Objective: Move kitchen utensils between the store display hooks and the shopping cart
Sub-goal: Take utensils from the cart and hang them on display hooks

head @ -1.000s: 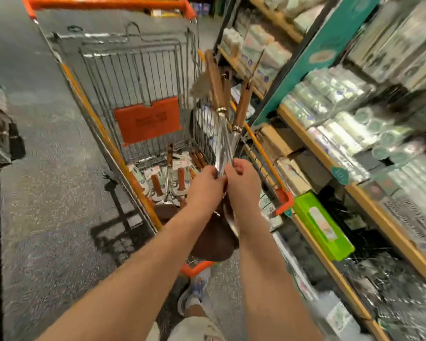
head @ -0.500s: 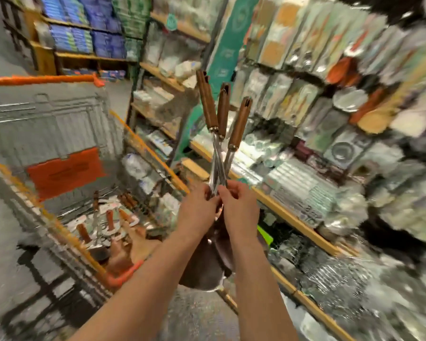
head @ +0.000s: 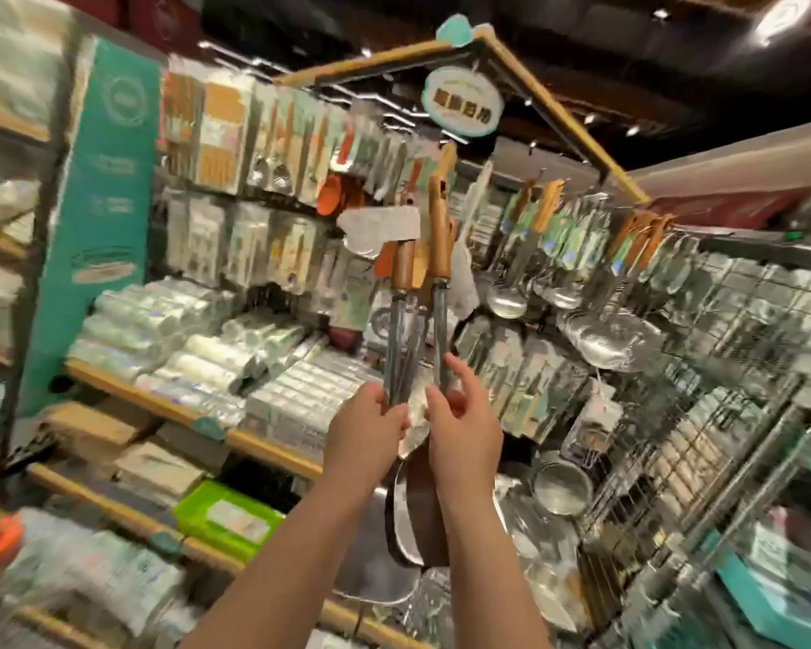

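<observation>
Now we have swung round to the display hooks (head: 577, 199).
Our left hand (head: 366, 428) grips the utensils (head: 438, 236) upright before them; our right hand (head: 464, 423) pinches one shaft, probably to hang it.

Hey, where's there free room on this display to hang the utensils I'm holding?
Barest looks the wire grid right of the hanging skimmers, though blur hides detail. The hung ladles are packed tight, and the packet wall left of your held utensils is full.
</observation>
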### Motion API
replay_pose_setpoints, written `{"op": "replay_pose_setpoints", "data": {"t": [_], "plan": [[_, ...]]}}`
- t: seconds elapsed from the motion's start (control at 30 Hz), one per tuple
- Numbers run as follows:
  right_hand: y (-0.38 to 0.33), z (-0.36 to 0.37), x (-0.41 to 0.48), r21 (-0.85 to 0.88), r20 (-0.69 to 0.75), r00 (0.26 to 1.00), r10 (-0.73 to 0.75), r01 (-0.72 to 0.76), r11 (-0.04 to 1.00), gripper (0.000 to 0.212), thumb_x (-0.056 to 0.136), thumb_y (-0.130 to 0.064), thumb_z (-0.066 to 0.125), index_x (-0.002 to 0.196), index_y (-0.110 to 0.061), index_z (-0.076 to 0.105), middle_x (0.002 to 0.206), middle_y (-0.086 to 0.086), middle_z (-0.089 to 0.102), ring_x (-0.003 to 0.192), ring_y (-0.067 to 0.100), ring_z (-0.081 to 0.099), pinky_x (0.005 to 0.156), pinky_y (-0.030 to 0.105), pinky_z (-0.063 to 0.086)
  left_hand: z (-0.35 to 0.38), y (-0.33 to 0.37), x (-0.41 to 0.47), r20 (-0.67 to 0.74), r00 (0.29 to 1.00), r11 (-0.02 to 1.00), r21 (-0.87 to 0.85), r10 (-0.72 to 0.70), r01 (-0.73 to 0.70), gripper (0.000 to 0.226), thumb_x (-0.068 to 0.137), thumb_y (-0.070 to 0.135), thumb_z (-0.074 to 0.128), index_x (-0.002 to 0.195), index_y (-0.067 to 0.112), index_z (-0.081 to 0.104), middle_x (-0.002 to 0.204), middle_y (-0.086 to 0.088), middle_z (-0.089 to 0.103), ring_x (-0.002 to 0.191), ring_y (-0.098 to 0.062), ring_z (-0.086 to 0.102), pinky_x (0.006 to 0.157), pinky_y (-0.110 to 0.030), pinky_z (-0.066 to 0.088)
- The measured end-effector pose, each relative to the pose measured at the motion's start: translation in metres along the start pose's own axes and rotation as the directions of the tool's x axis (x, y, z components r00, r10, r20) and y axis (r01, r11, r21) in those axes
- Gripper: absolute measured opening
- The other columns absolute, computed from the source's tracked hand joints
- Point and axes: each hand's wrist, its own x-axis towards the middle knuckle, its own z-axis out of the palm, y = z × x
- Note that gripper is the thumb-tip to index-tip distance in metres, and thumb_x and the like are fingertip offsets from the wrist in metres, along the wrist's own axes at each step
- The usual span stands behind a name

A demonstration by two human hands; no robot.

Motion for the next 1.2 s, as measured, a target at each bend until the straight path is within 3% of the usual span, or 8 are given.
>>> {"op": "replay_pose_setpoints", "data": {"t": [0.2, 0.33, 0.4, 0.6, 0.87, 0.93, 1.0, 1.2], "plan": [[0.036, -0.011, 0.075, 0.02, -0.093, 0.996, -0.005, 0.007, 1.0, 0.042, 0.092, -0.017, 0.055, 0.128, -0.038, 0.054, 0.09, -0.009, 0.049, 0.078, 0.006, 0.045, 0.07, 0.019, 0.037, 0.064, 0.012, 0.073, 0.03, 0.995, 0.995, 0.001, 0.096, -0.096, 0.02, 0.085, 0.017, 0.057, 0.069, 0.013, 0.045, 0.083, -0.017, 0.064, 0.083, -0.031, 0.064, 0.07, -0.04, 0.047], [0.048, -0.002, 0.14, -0.022, -0.161, 0.987, -0.015, 0.012, 1.0, 0.041, 0.093, -0.018, 0.055, 0.128, -0.04, 0.053, 0.072, -0.014, 0.051, 0.057, -0.003, 0.048, 0.054, 0.007, 0.038, 0.097, 0.017, 0.146, 0.084, 0.982, 0.985, -0.011, 0.171, -0.171, 0.013, 0.085, 0.018, 0.058, 0.081, 0.007, 0.053, 0.082, -0.015, 0.065, 0.08, -0.031, 0.062, 0.073, -0.042, 0.047], [0.051, 0.007, 0.173, -0.017, -0.201, 0.979, -0.017, 0.014, 1.0, 0.041, 0.093, -0.018, 0.055, 0.129, -0.038, 0.054, 0.066, -0.012, 0.049, 0.052, -0.003, 0.046, 0.051, 0.009, 0.037, 0.109, 0.024, 0.186, 0.108, 0.97, 0.974, 0.031, 0.218, -0.223, 0.018, 0.086, 0.018, 0.057, 0.073, 0.01, 0.048, 0.073, -0.011, 0.06, 0.073, -0.03, 0.057, 0.067, -0.038, 0.042], [0.06, 0.035, 0.259, 0.021, -0.263, 0.965, 0.003, 0.002, 1.0, 0.044, 0.093, -0.013, 0.054, 0.131, -0.036, 0.052, 0.065, -0.01, 0.051, 0.052, -0.009, 0.049, 0.051, 0.005, 0.037, 0.138, 0.04, 0.278, 0.107, 0.953, 0.945, 0.142, 0.283, -0.296, 0.035, 0.089, 0.02, 0.055, 0.064, 0.017, 0.031, 0.061, 0.002, 0.038, 0.054, -0.012, 0.034, 0.048, -0.027, 0.022], [0.085, 0.046, 0.34, 0.067, -0.306, 0.952, 0.019, 0.002, 0.998, 0.045, 0.093, -0.014, 0.053, 0.125, -0.045, 0.052, 0.061, -0.013, 0.051, 0.051, -0.004, 0.046, 0.055, 0.012, 0.039, 0.174, 0.052, 0.344, 0.107, 0.949, 0.954, 0.015, 0.295, -0.299, 0.027, 0.089, 0.014, 0.055, 0.069, 0.016, 0.037, 0.06, 0.006, 0.041, 0.056, -0.01, 0.037, 0.051, -0.029, 0.026], [0.09, 0.043, 0.357, 0.052, -0.315, 0.949, -0.014, 0.032, 0.998, 0.045, 0.093, -0.014, 0.053, 0.125, -0.046, 0.05, 0.077, -0.014, 0.059, 0.065, -0.006, 0.053, 0.067, 0.011, 0.046, 0.183, 0.058, 0.356, 0.095, 0.954, 0.958, 0.02, 0.285, -0.288, 0.028, 0.089, 0.014, 0.055, 0.067, 0.017, 0.038, 0.061, 0.005, 0.044, 0.056, -0.011, 0.039, 0.05, -0.026, 0.026], [0.096, 0.04, 0.375, 0.045, -0.339, 0.94, -0.029, 0.047, 0.998, 0.046, 0.094, -0.014, 0.051, 0.131, -0.042, 0.049, 0.097, -0.012, 0.057, 0.098, 0.01, 0.062, 0.091, 0.028, 0.049, 0.19, 0.061, 0.367, 0.072, 0.958, 0.96, 0.023, 0.278, -0.281, 0.027, 0.088, 0.016, 0.055, 0.067, 0.018, 0.039, 0.063, 0.004, 0.048, 0.06, -0.014, 0.043, 0.05, -0.026, 0.027], [0.112, 0.029, 0.427, 0.053, -0.33, 0.943, -0.031, 0.051, 0.997, 0.05, 0.095, -0.015, 0.047, 0.138, -0.04, 0.043, 0.099, -0.009, 0.047, 0.11, 0.025, 0.059, 0.094, 0.037, 0.046, 0.211, 0.067, 0.4, 0.019, 0.969, 0.968, -0.056, 0.245, -0.244, 0.027, 0.09, 0.018, 0.054, 0.068, 0.019, 0.038, 0.068, -0.002, 0.054, 0.065, -0.021, 0.051, 0.06, -0.033, 0.039]]}}
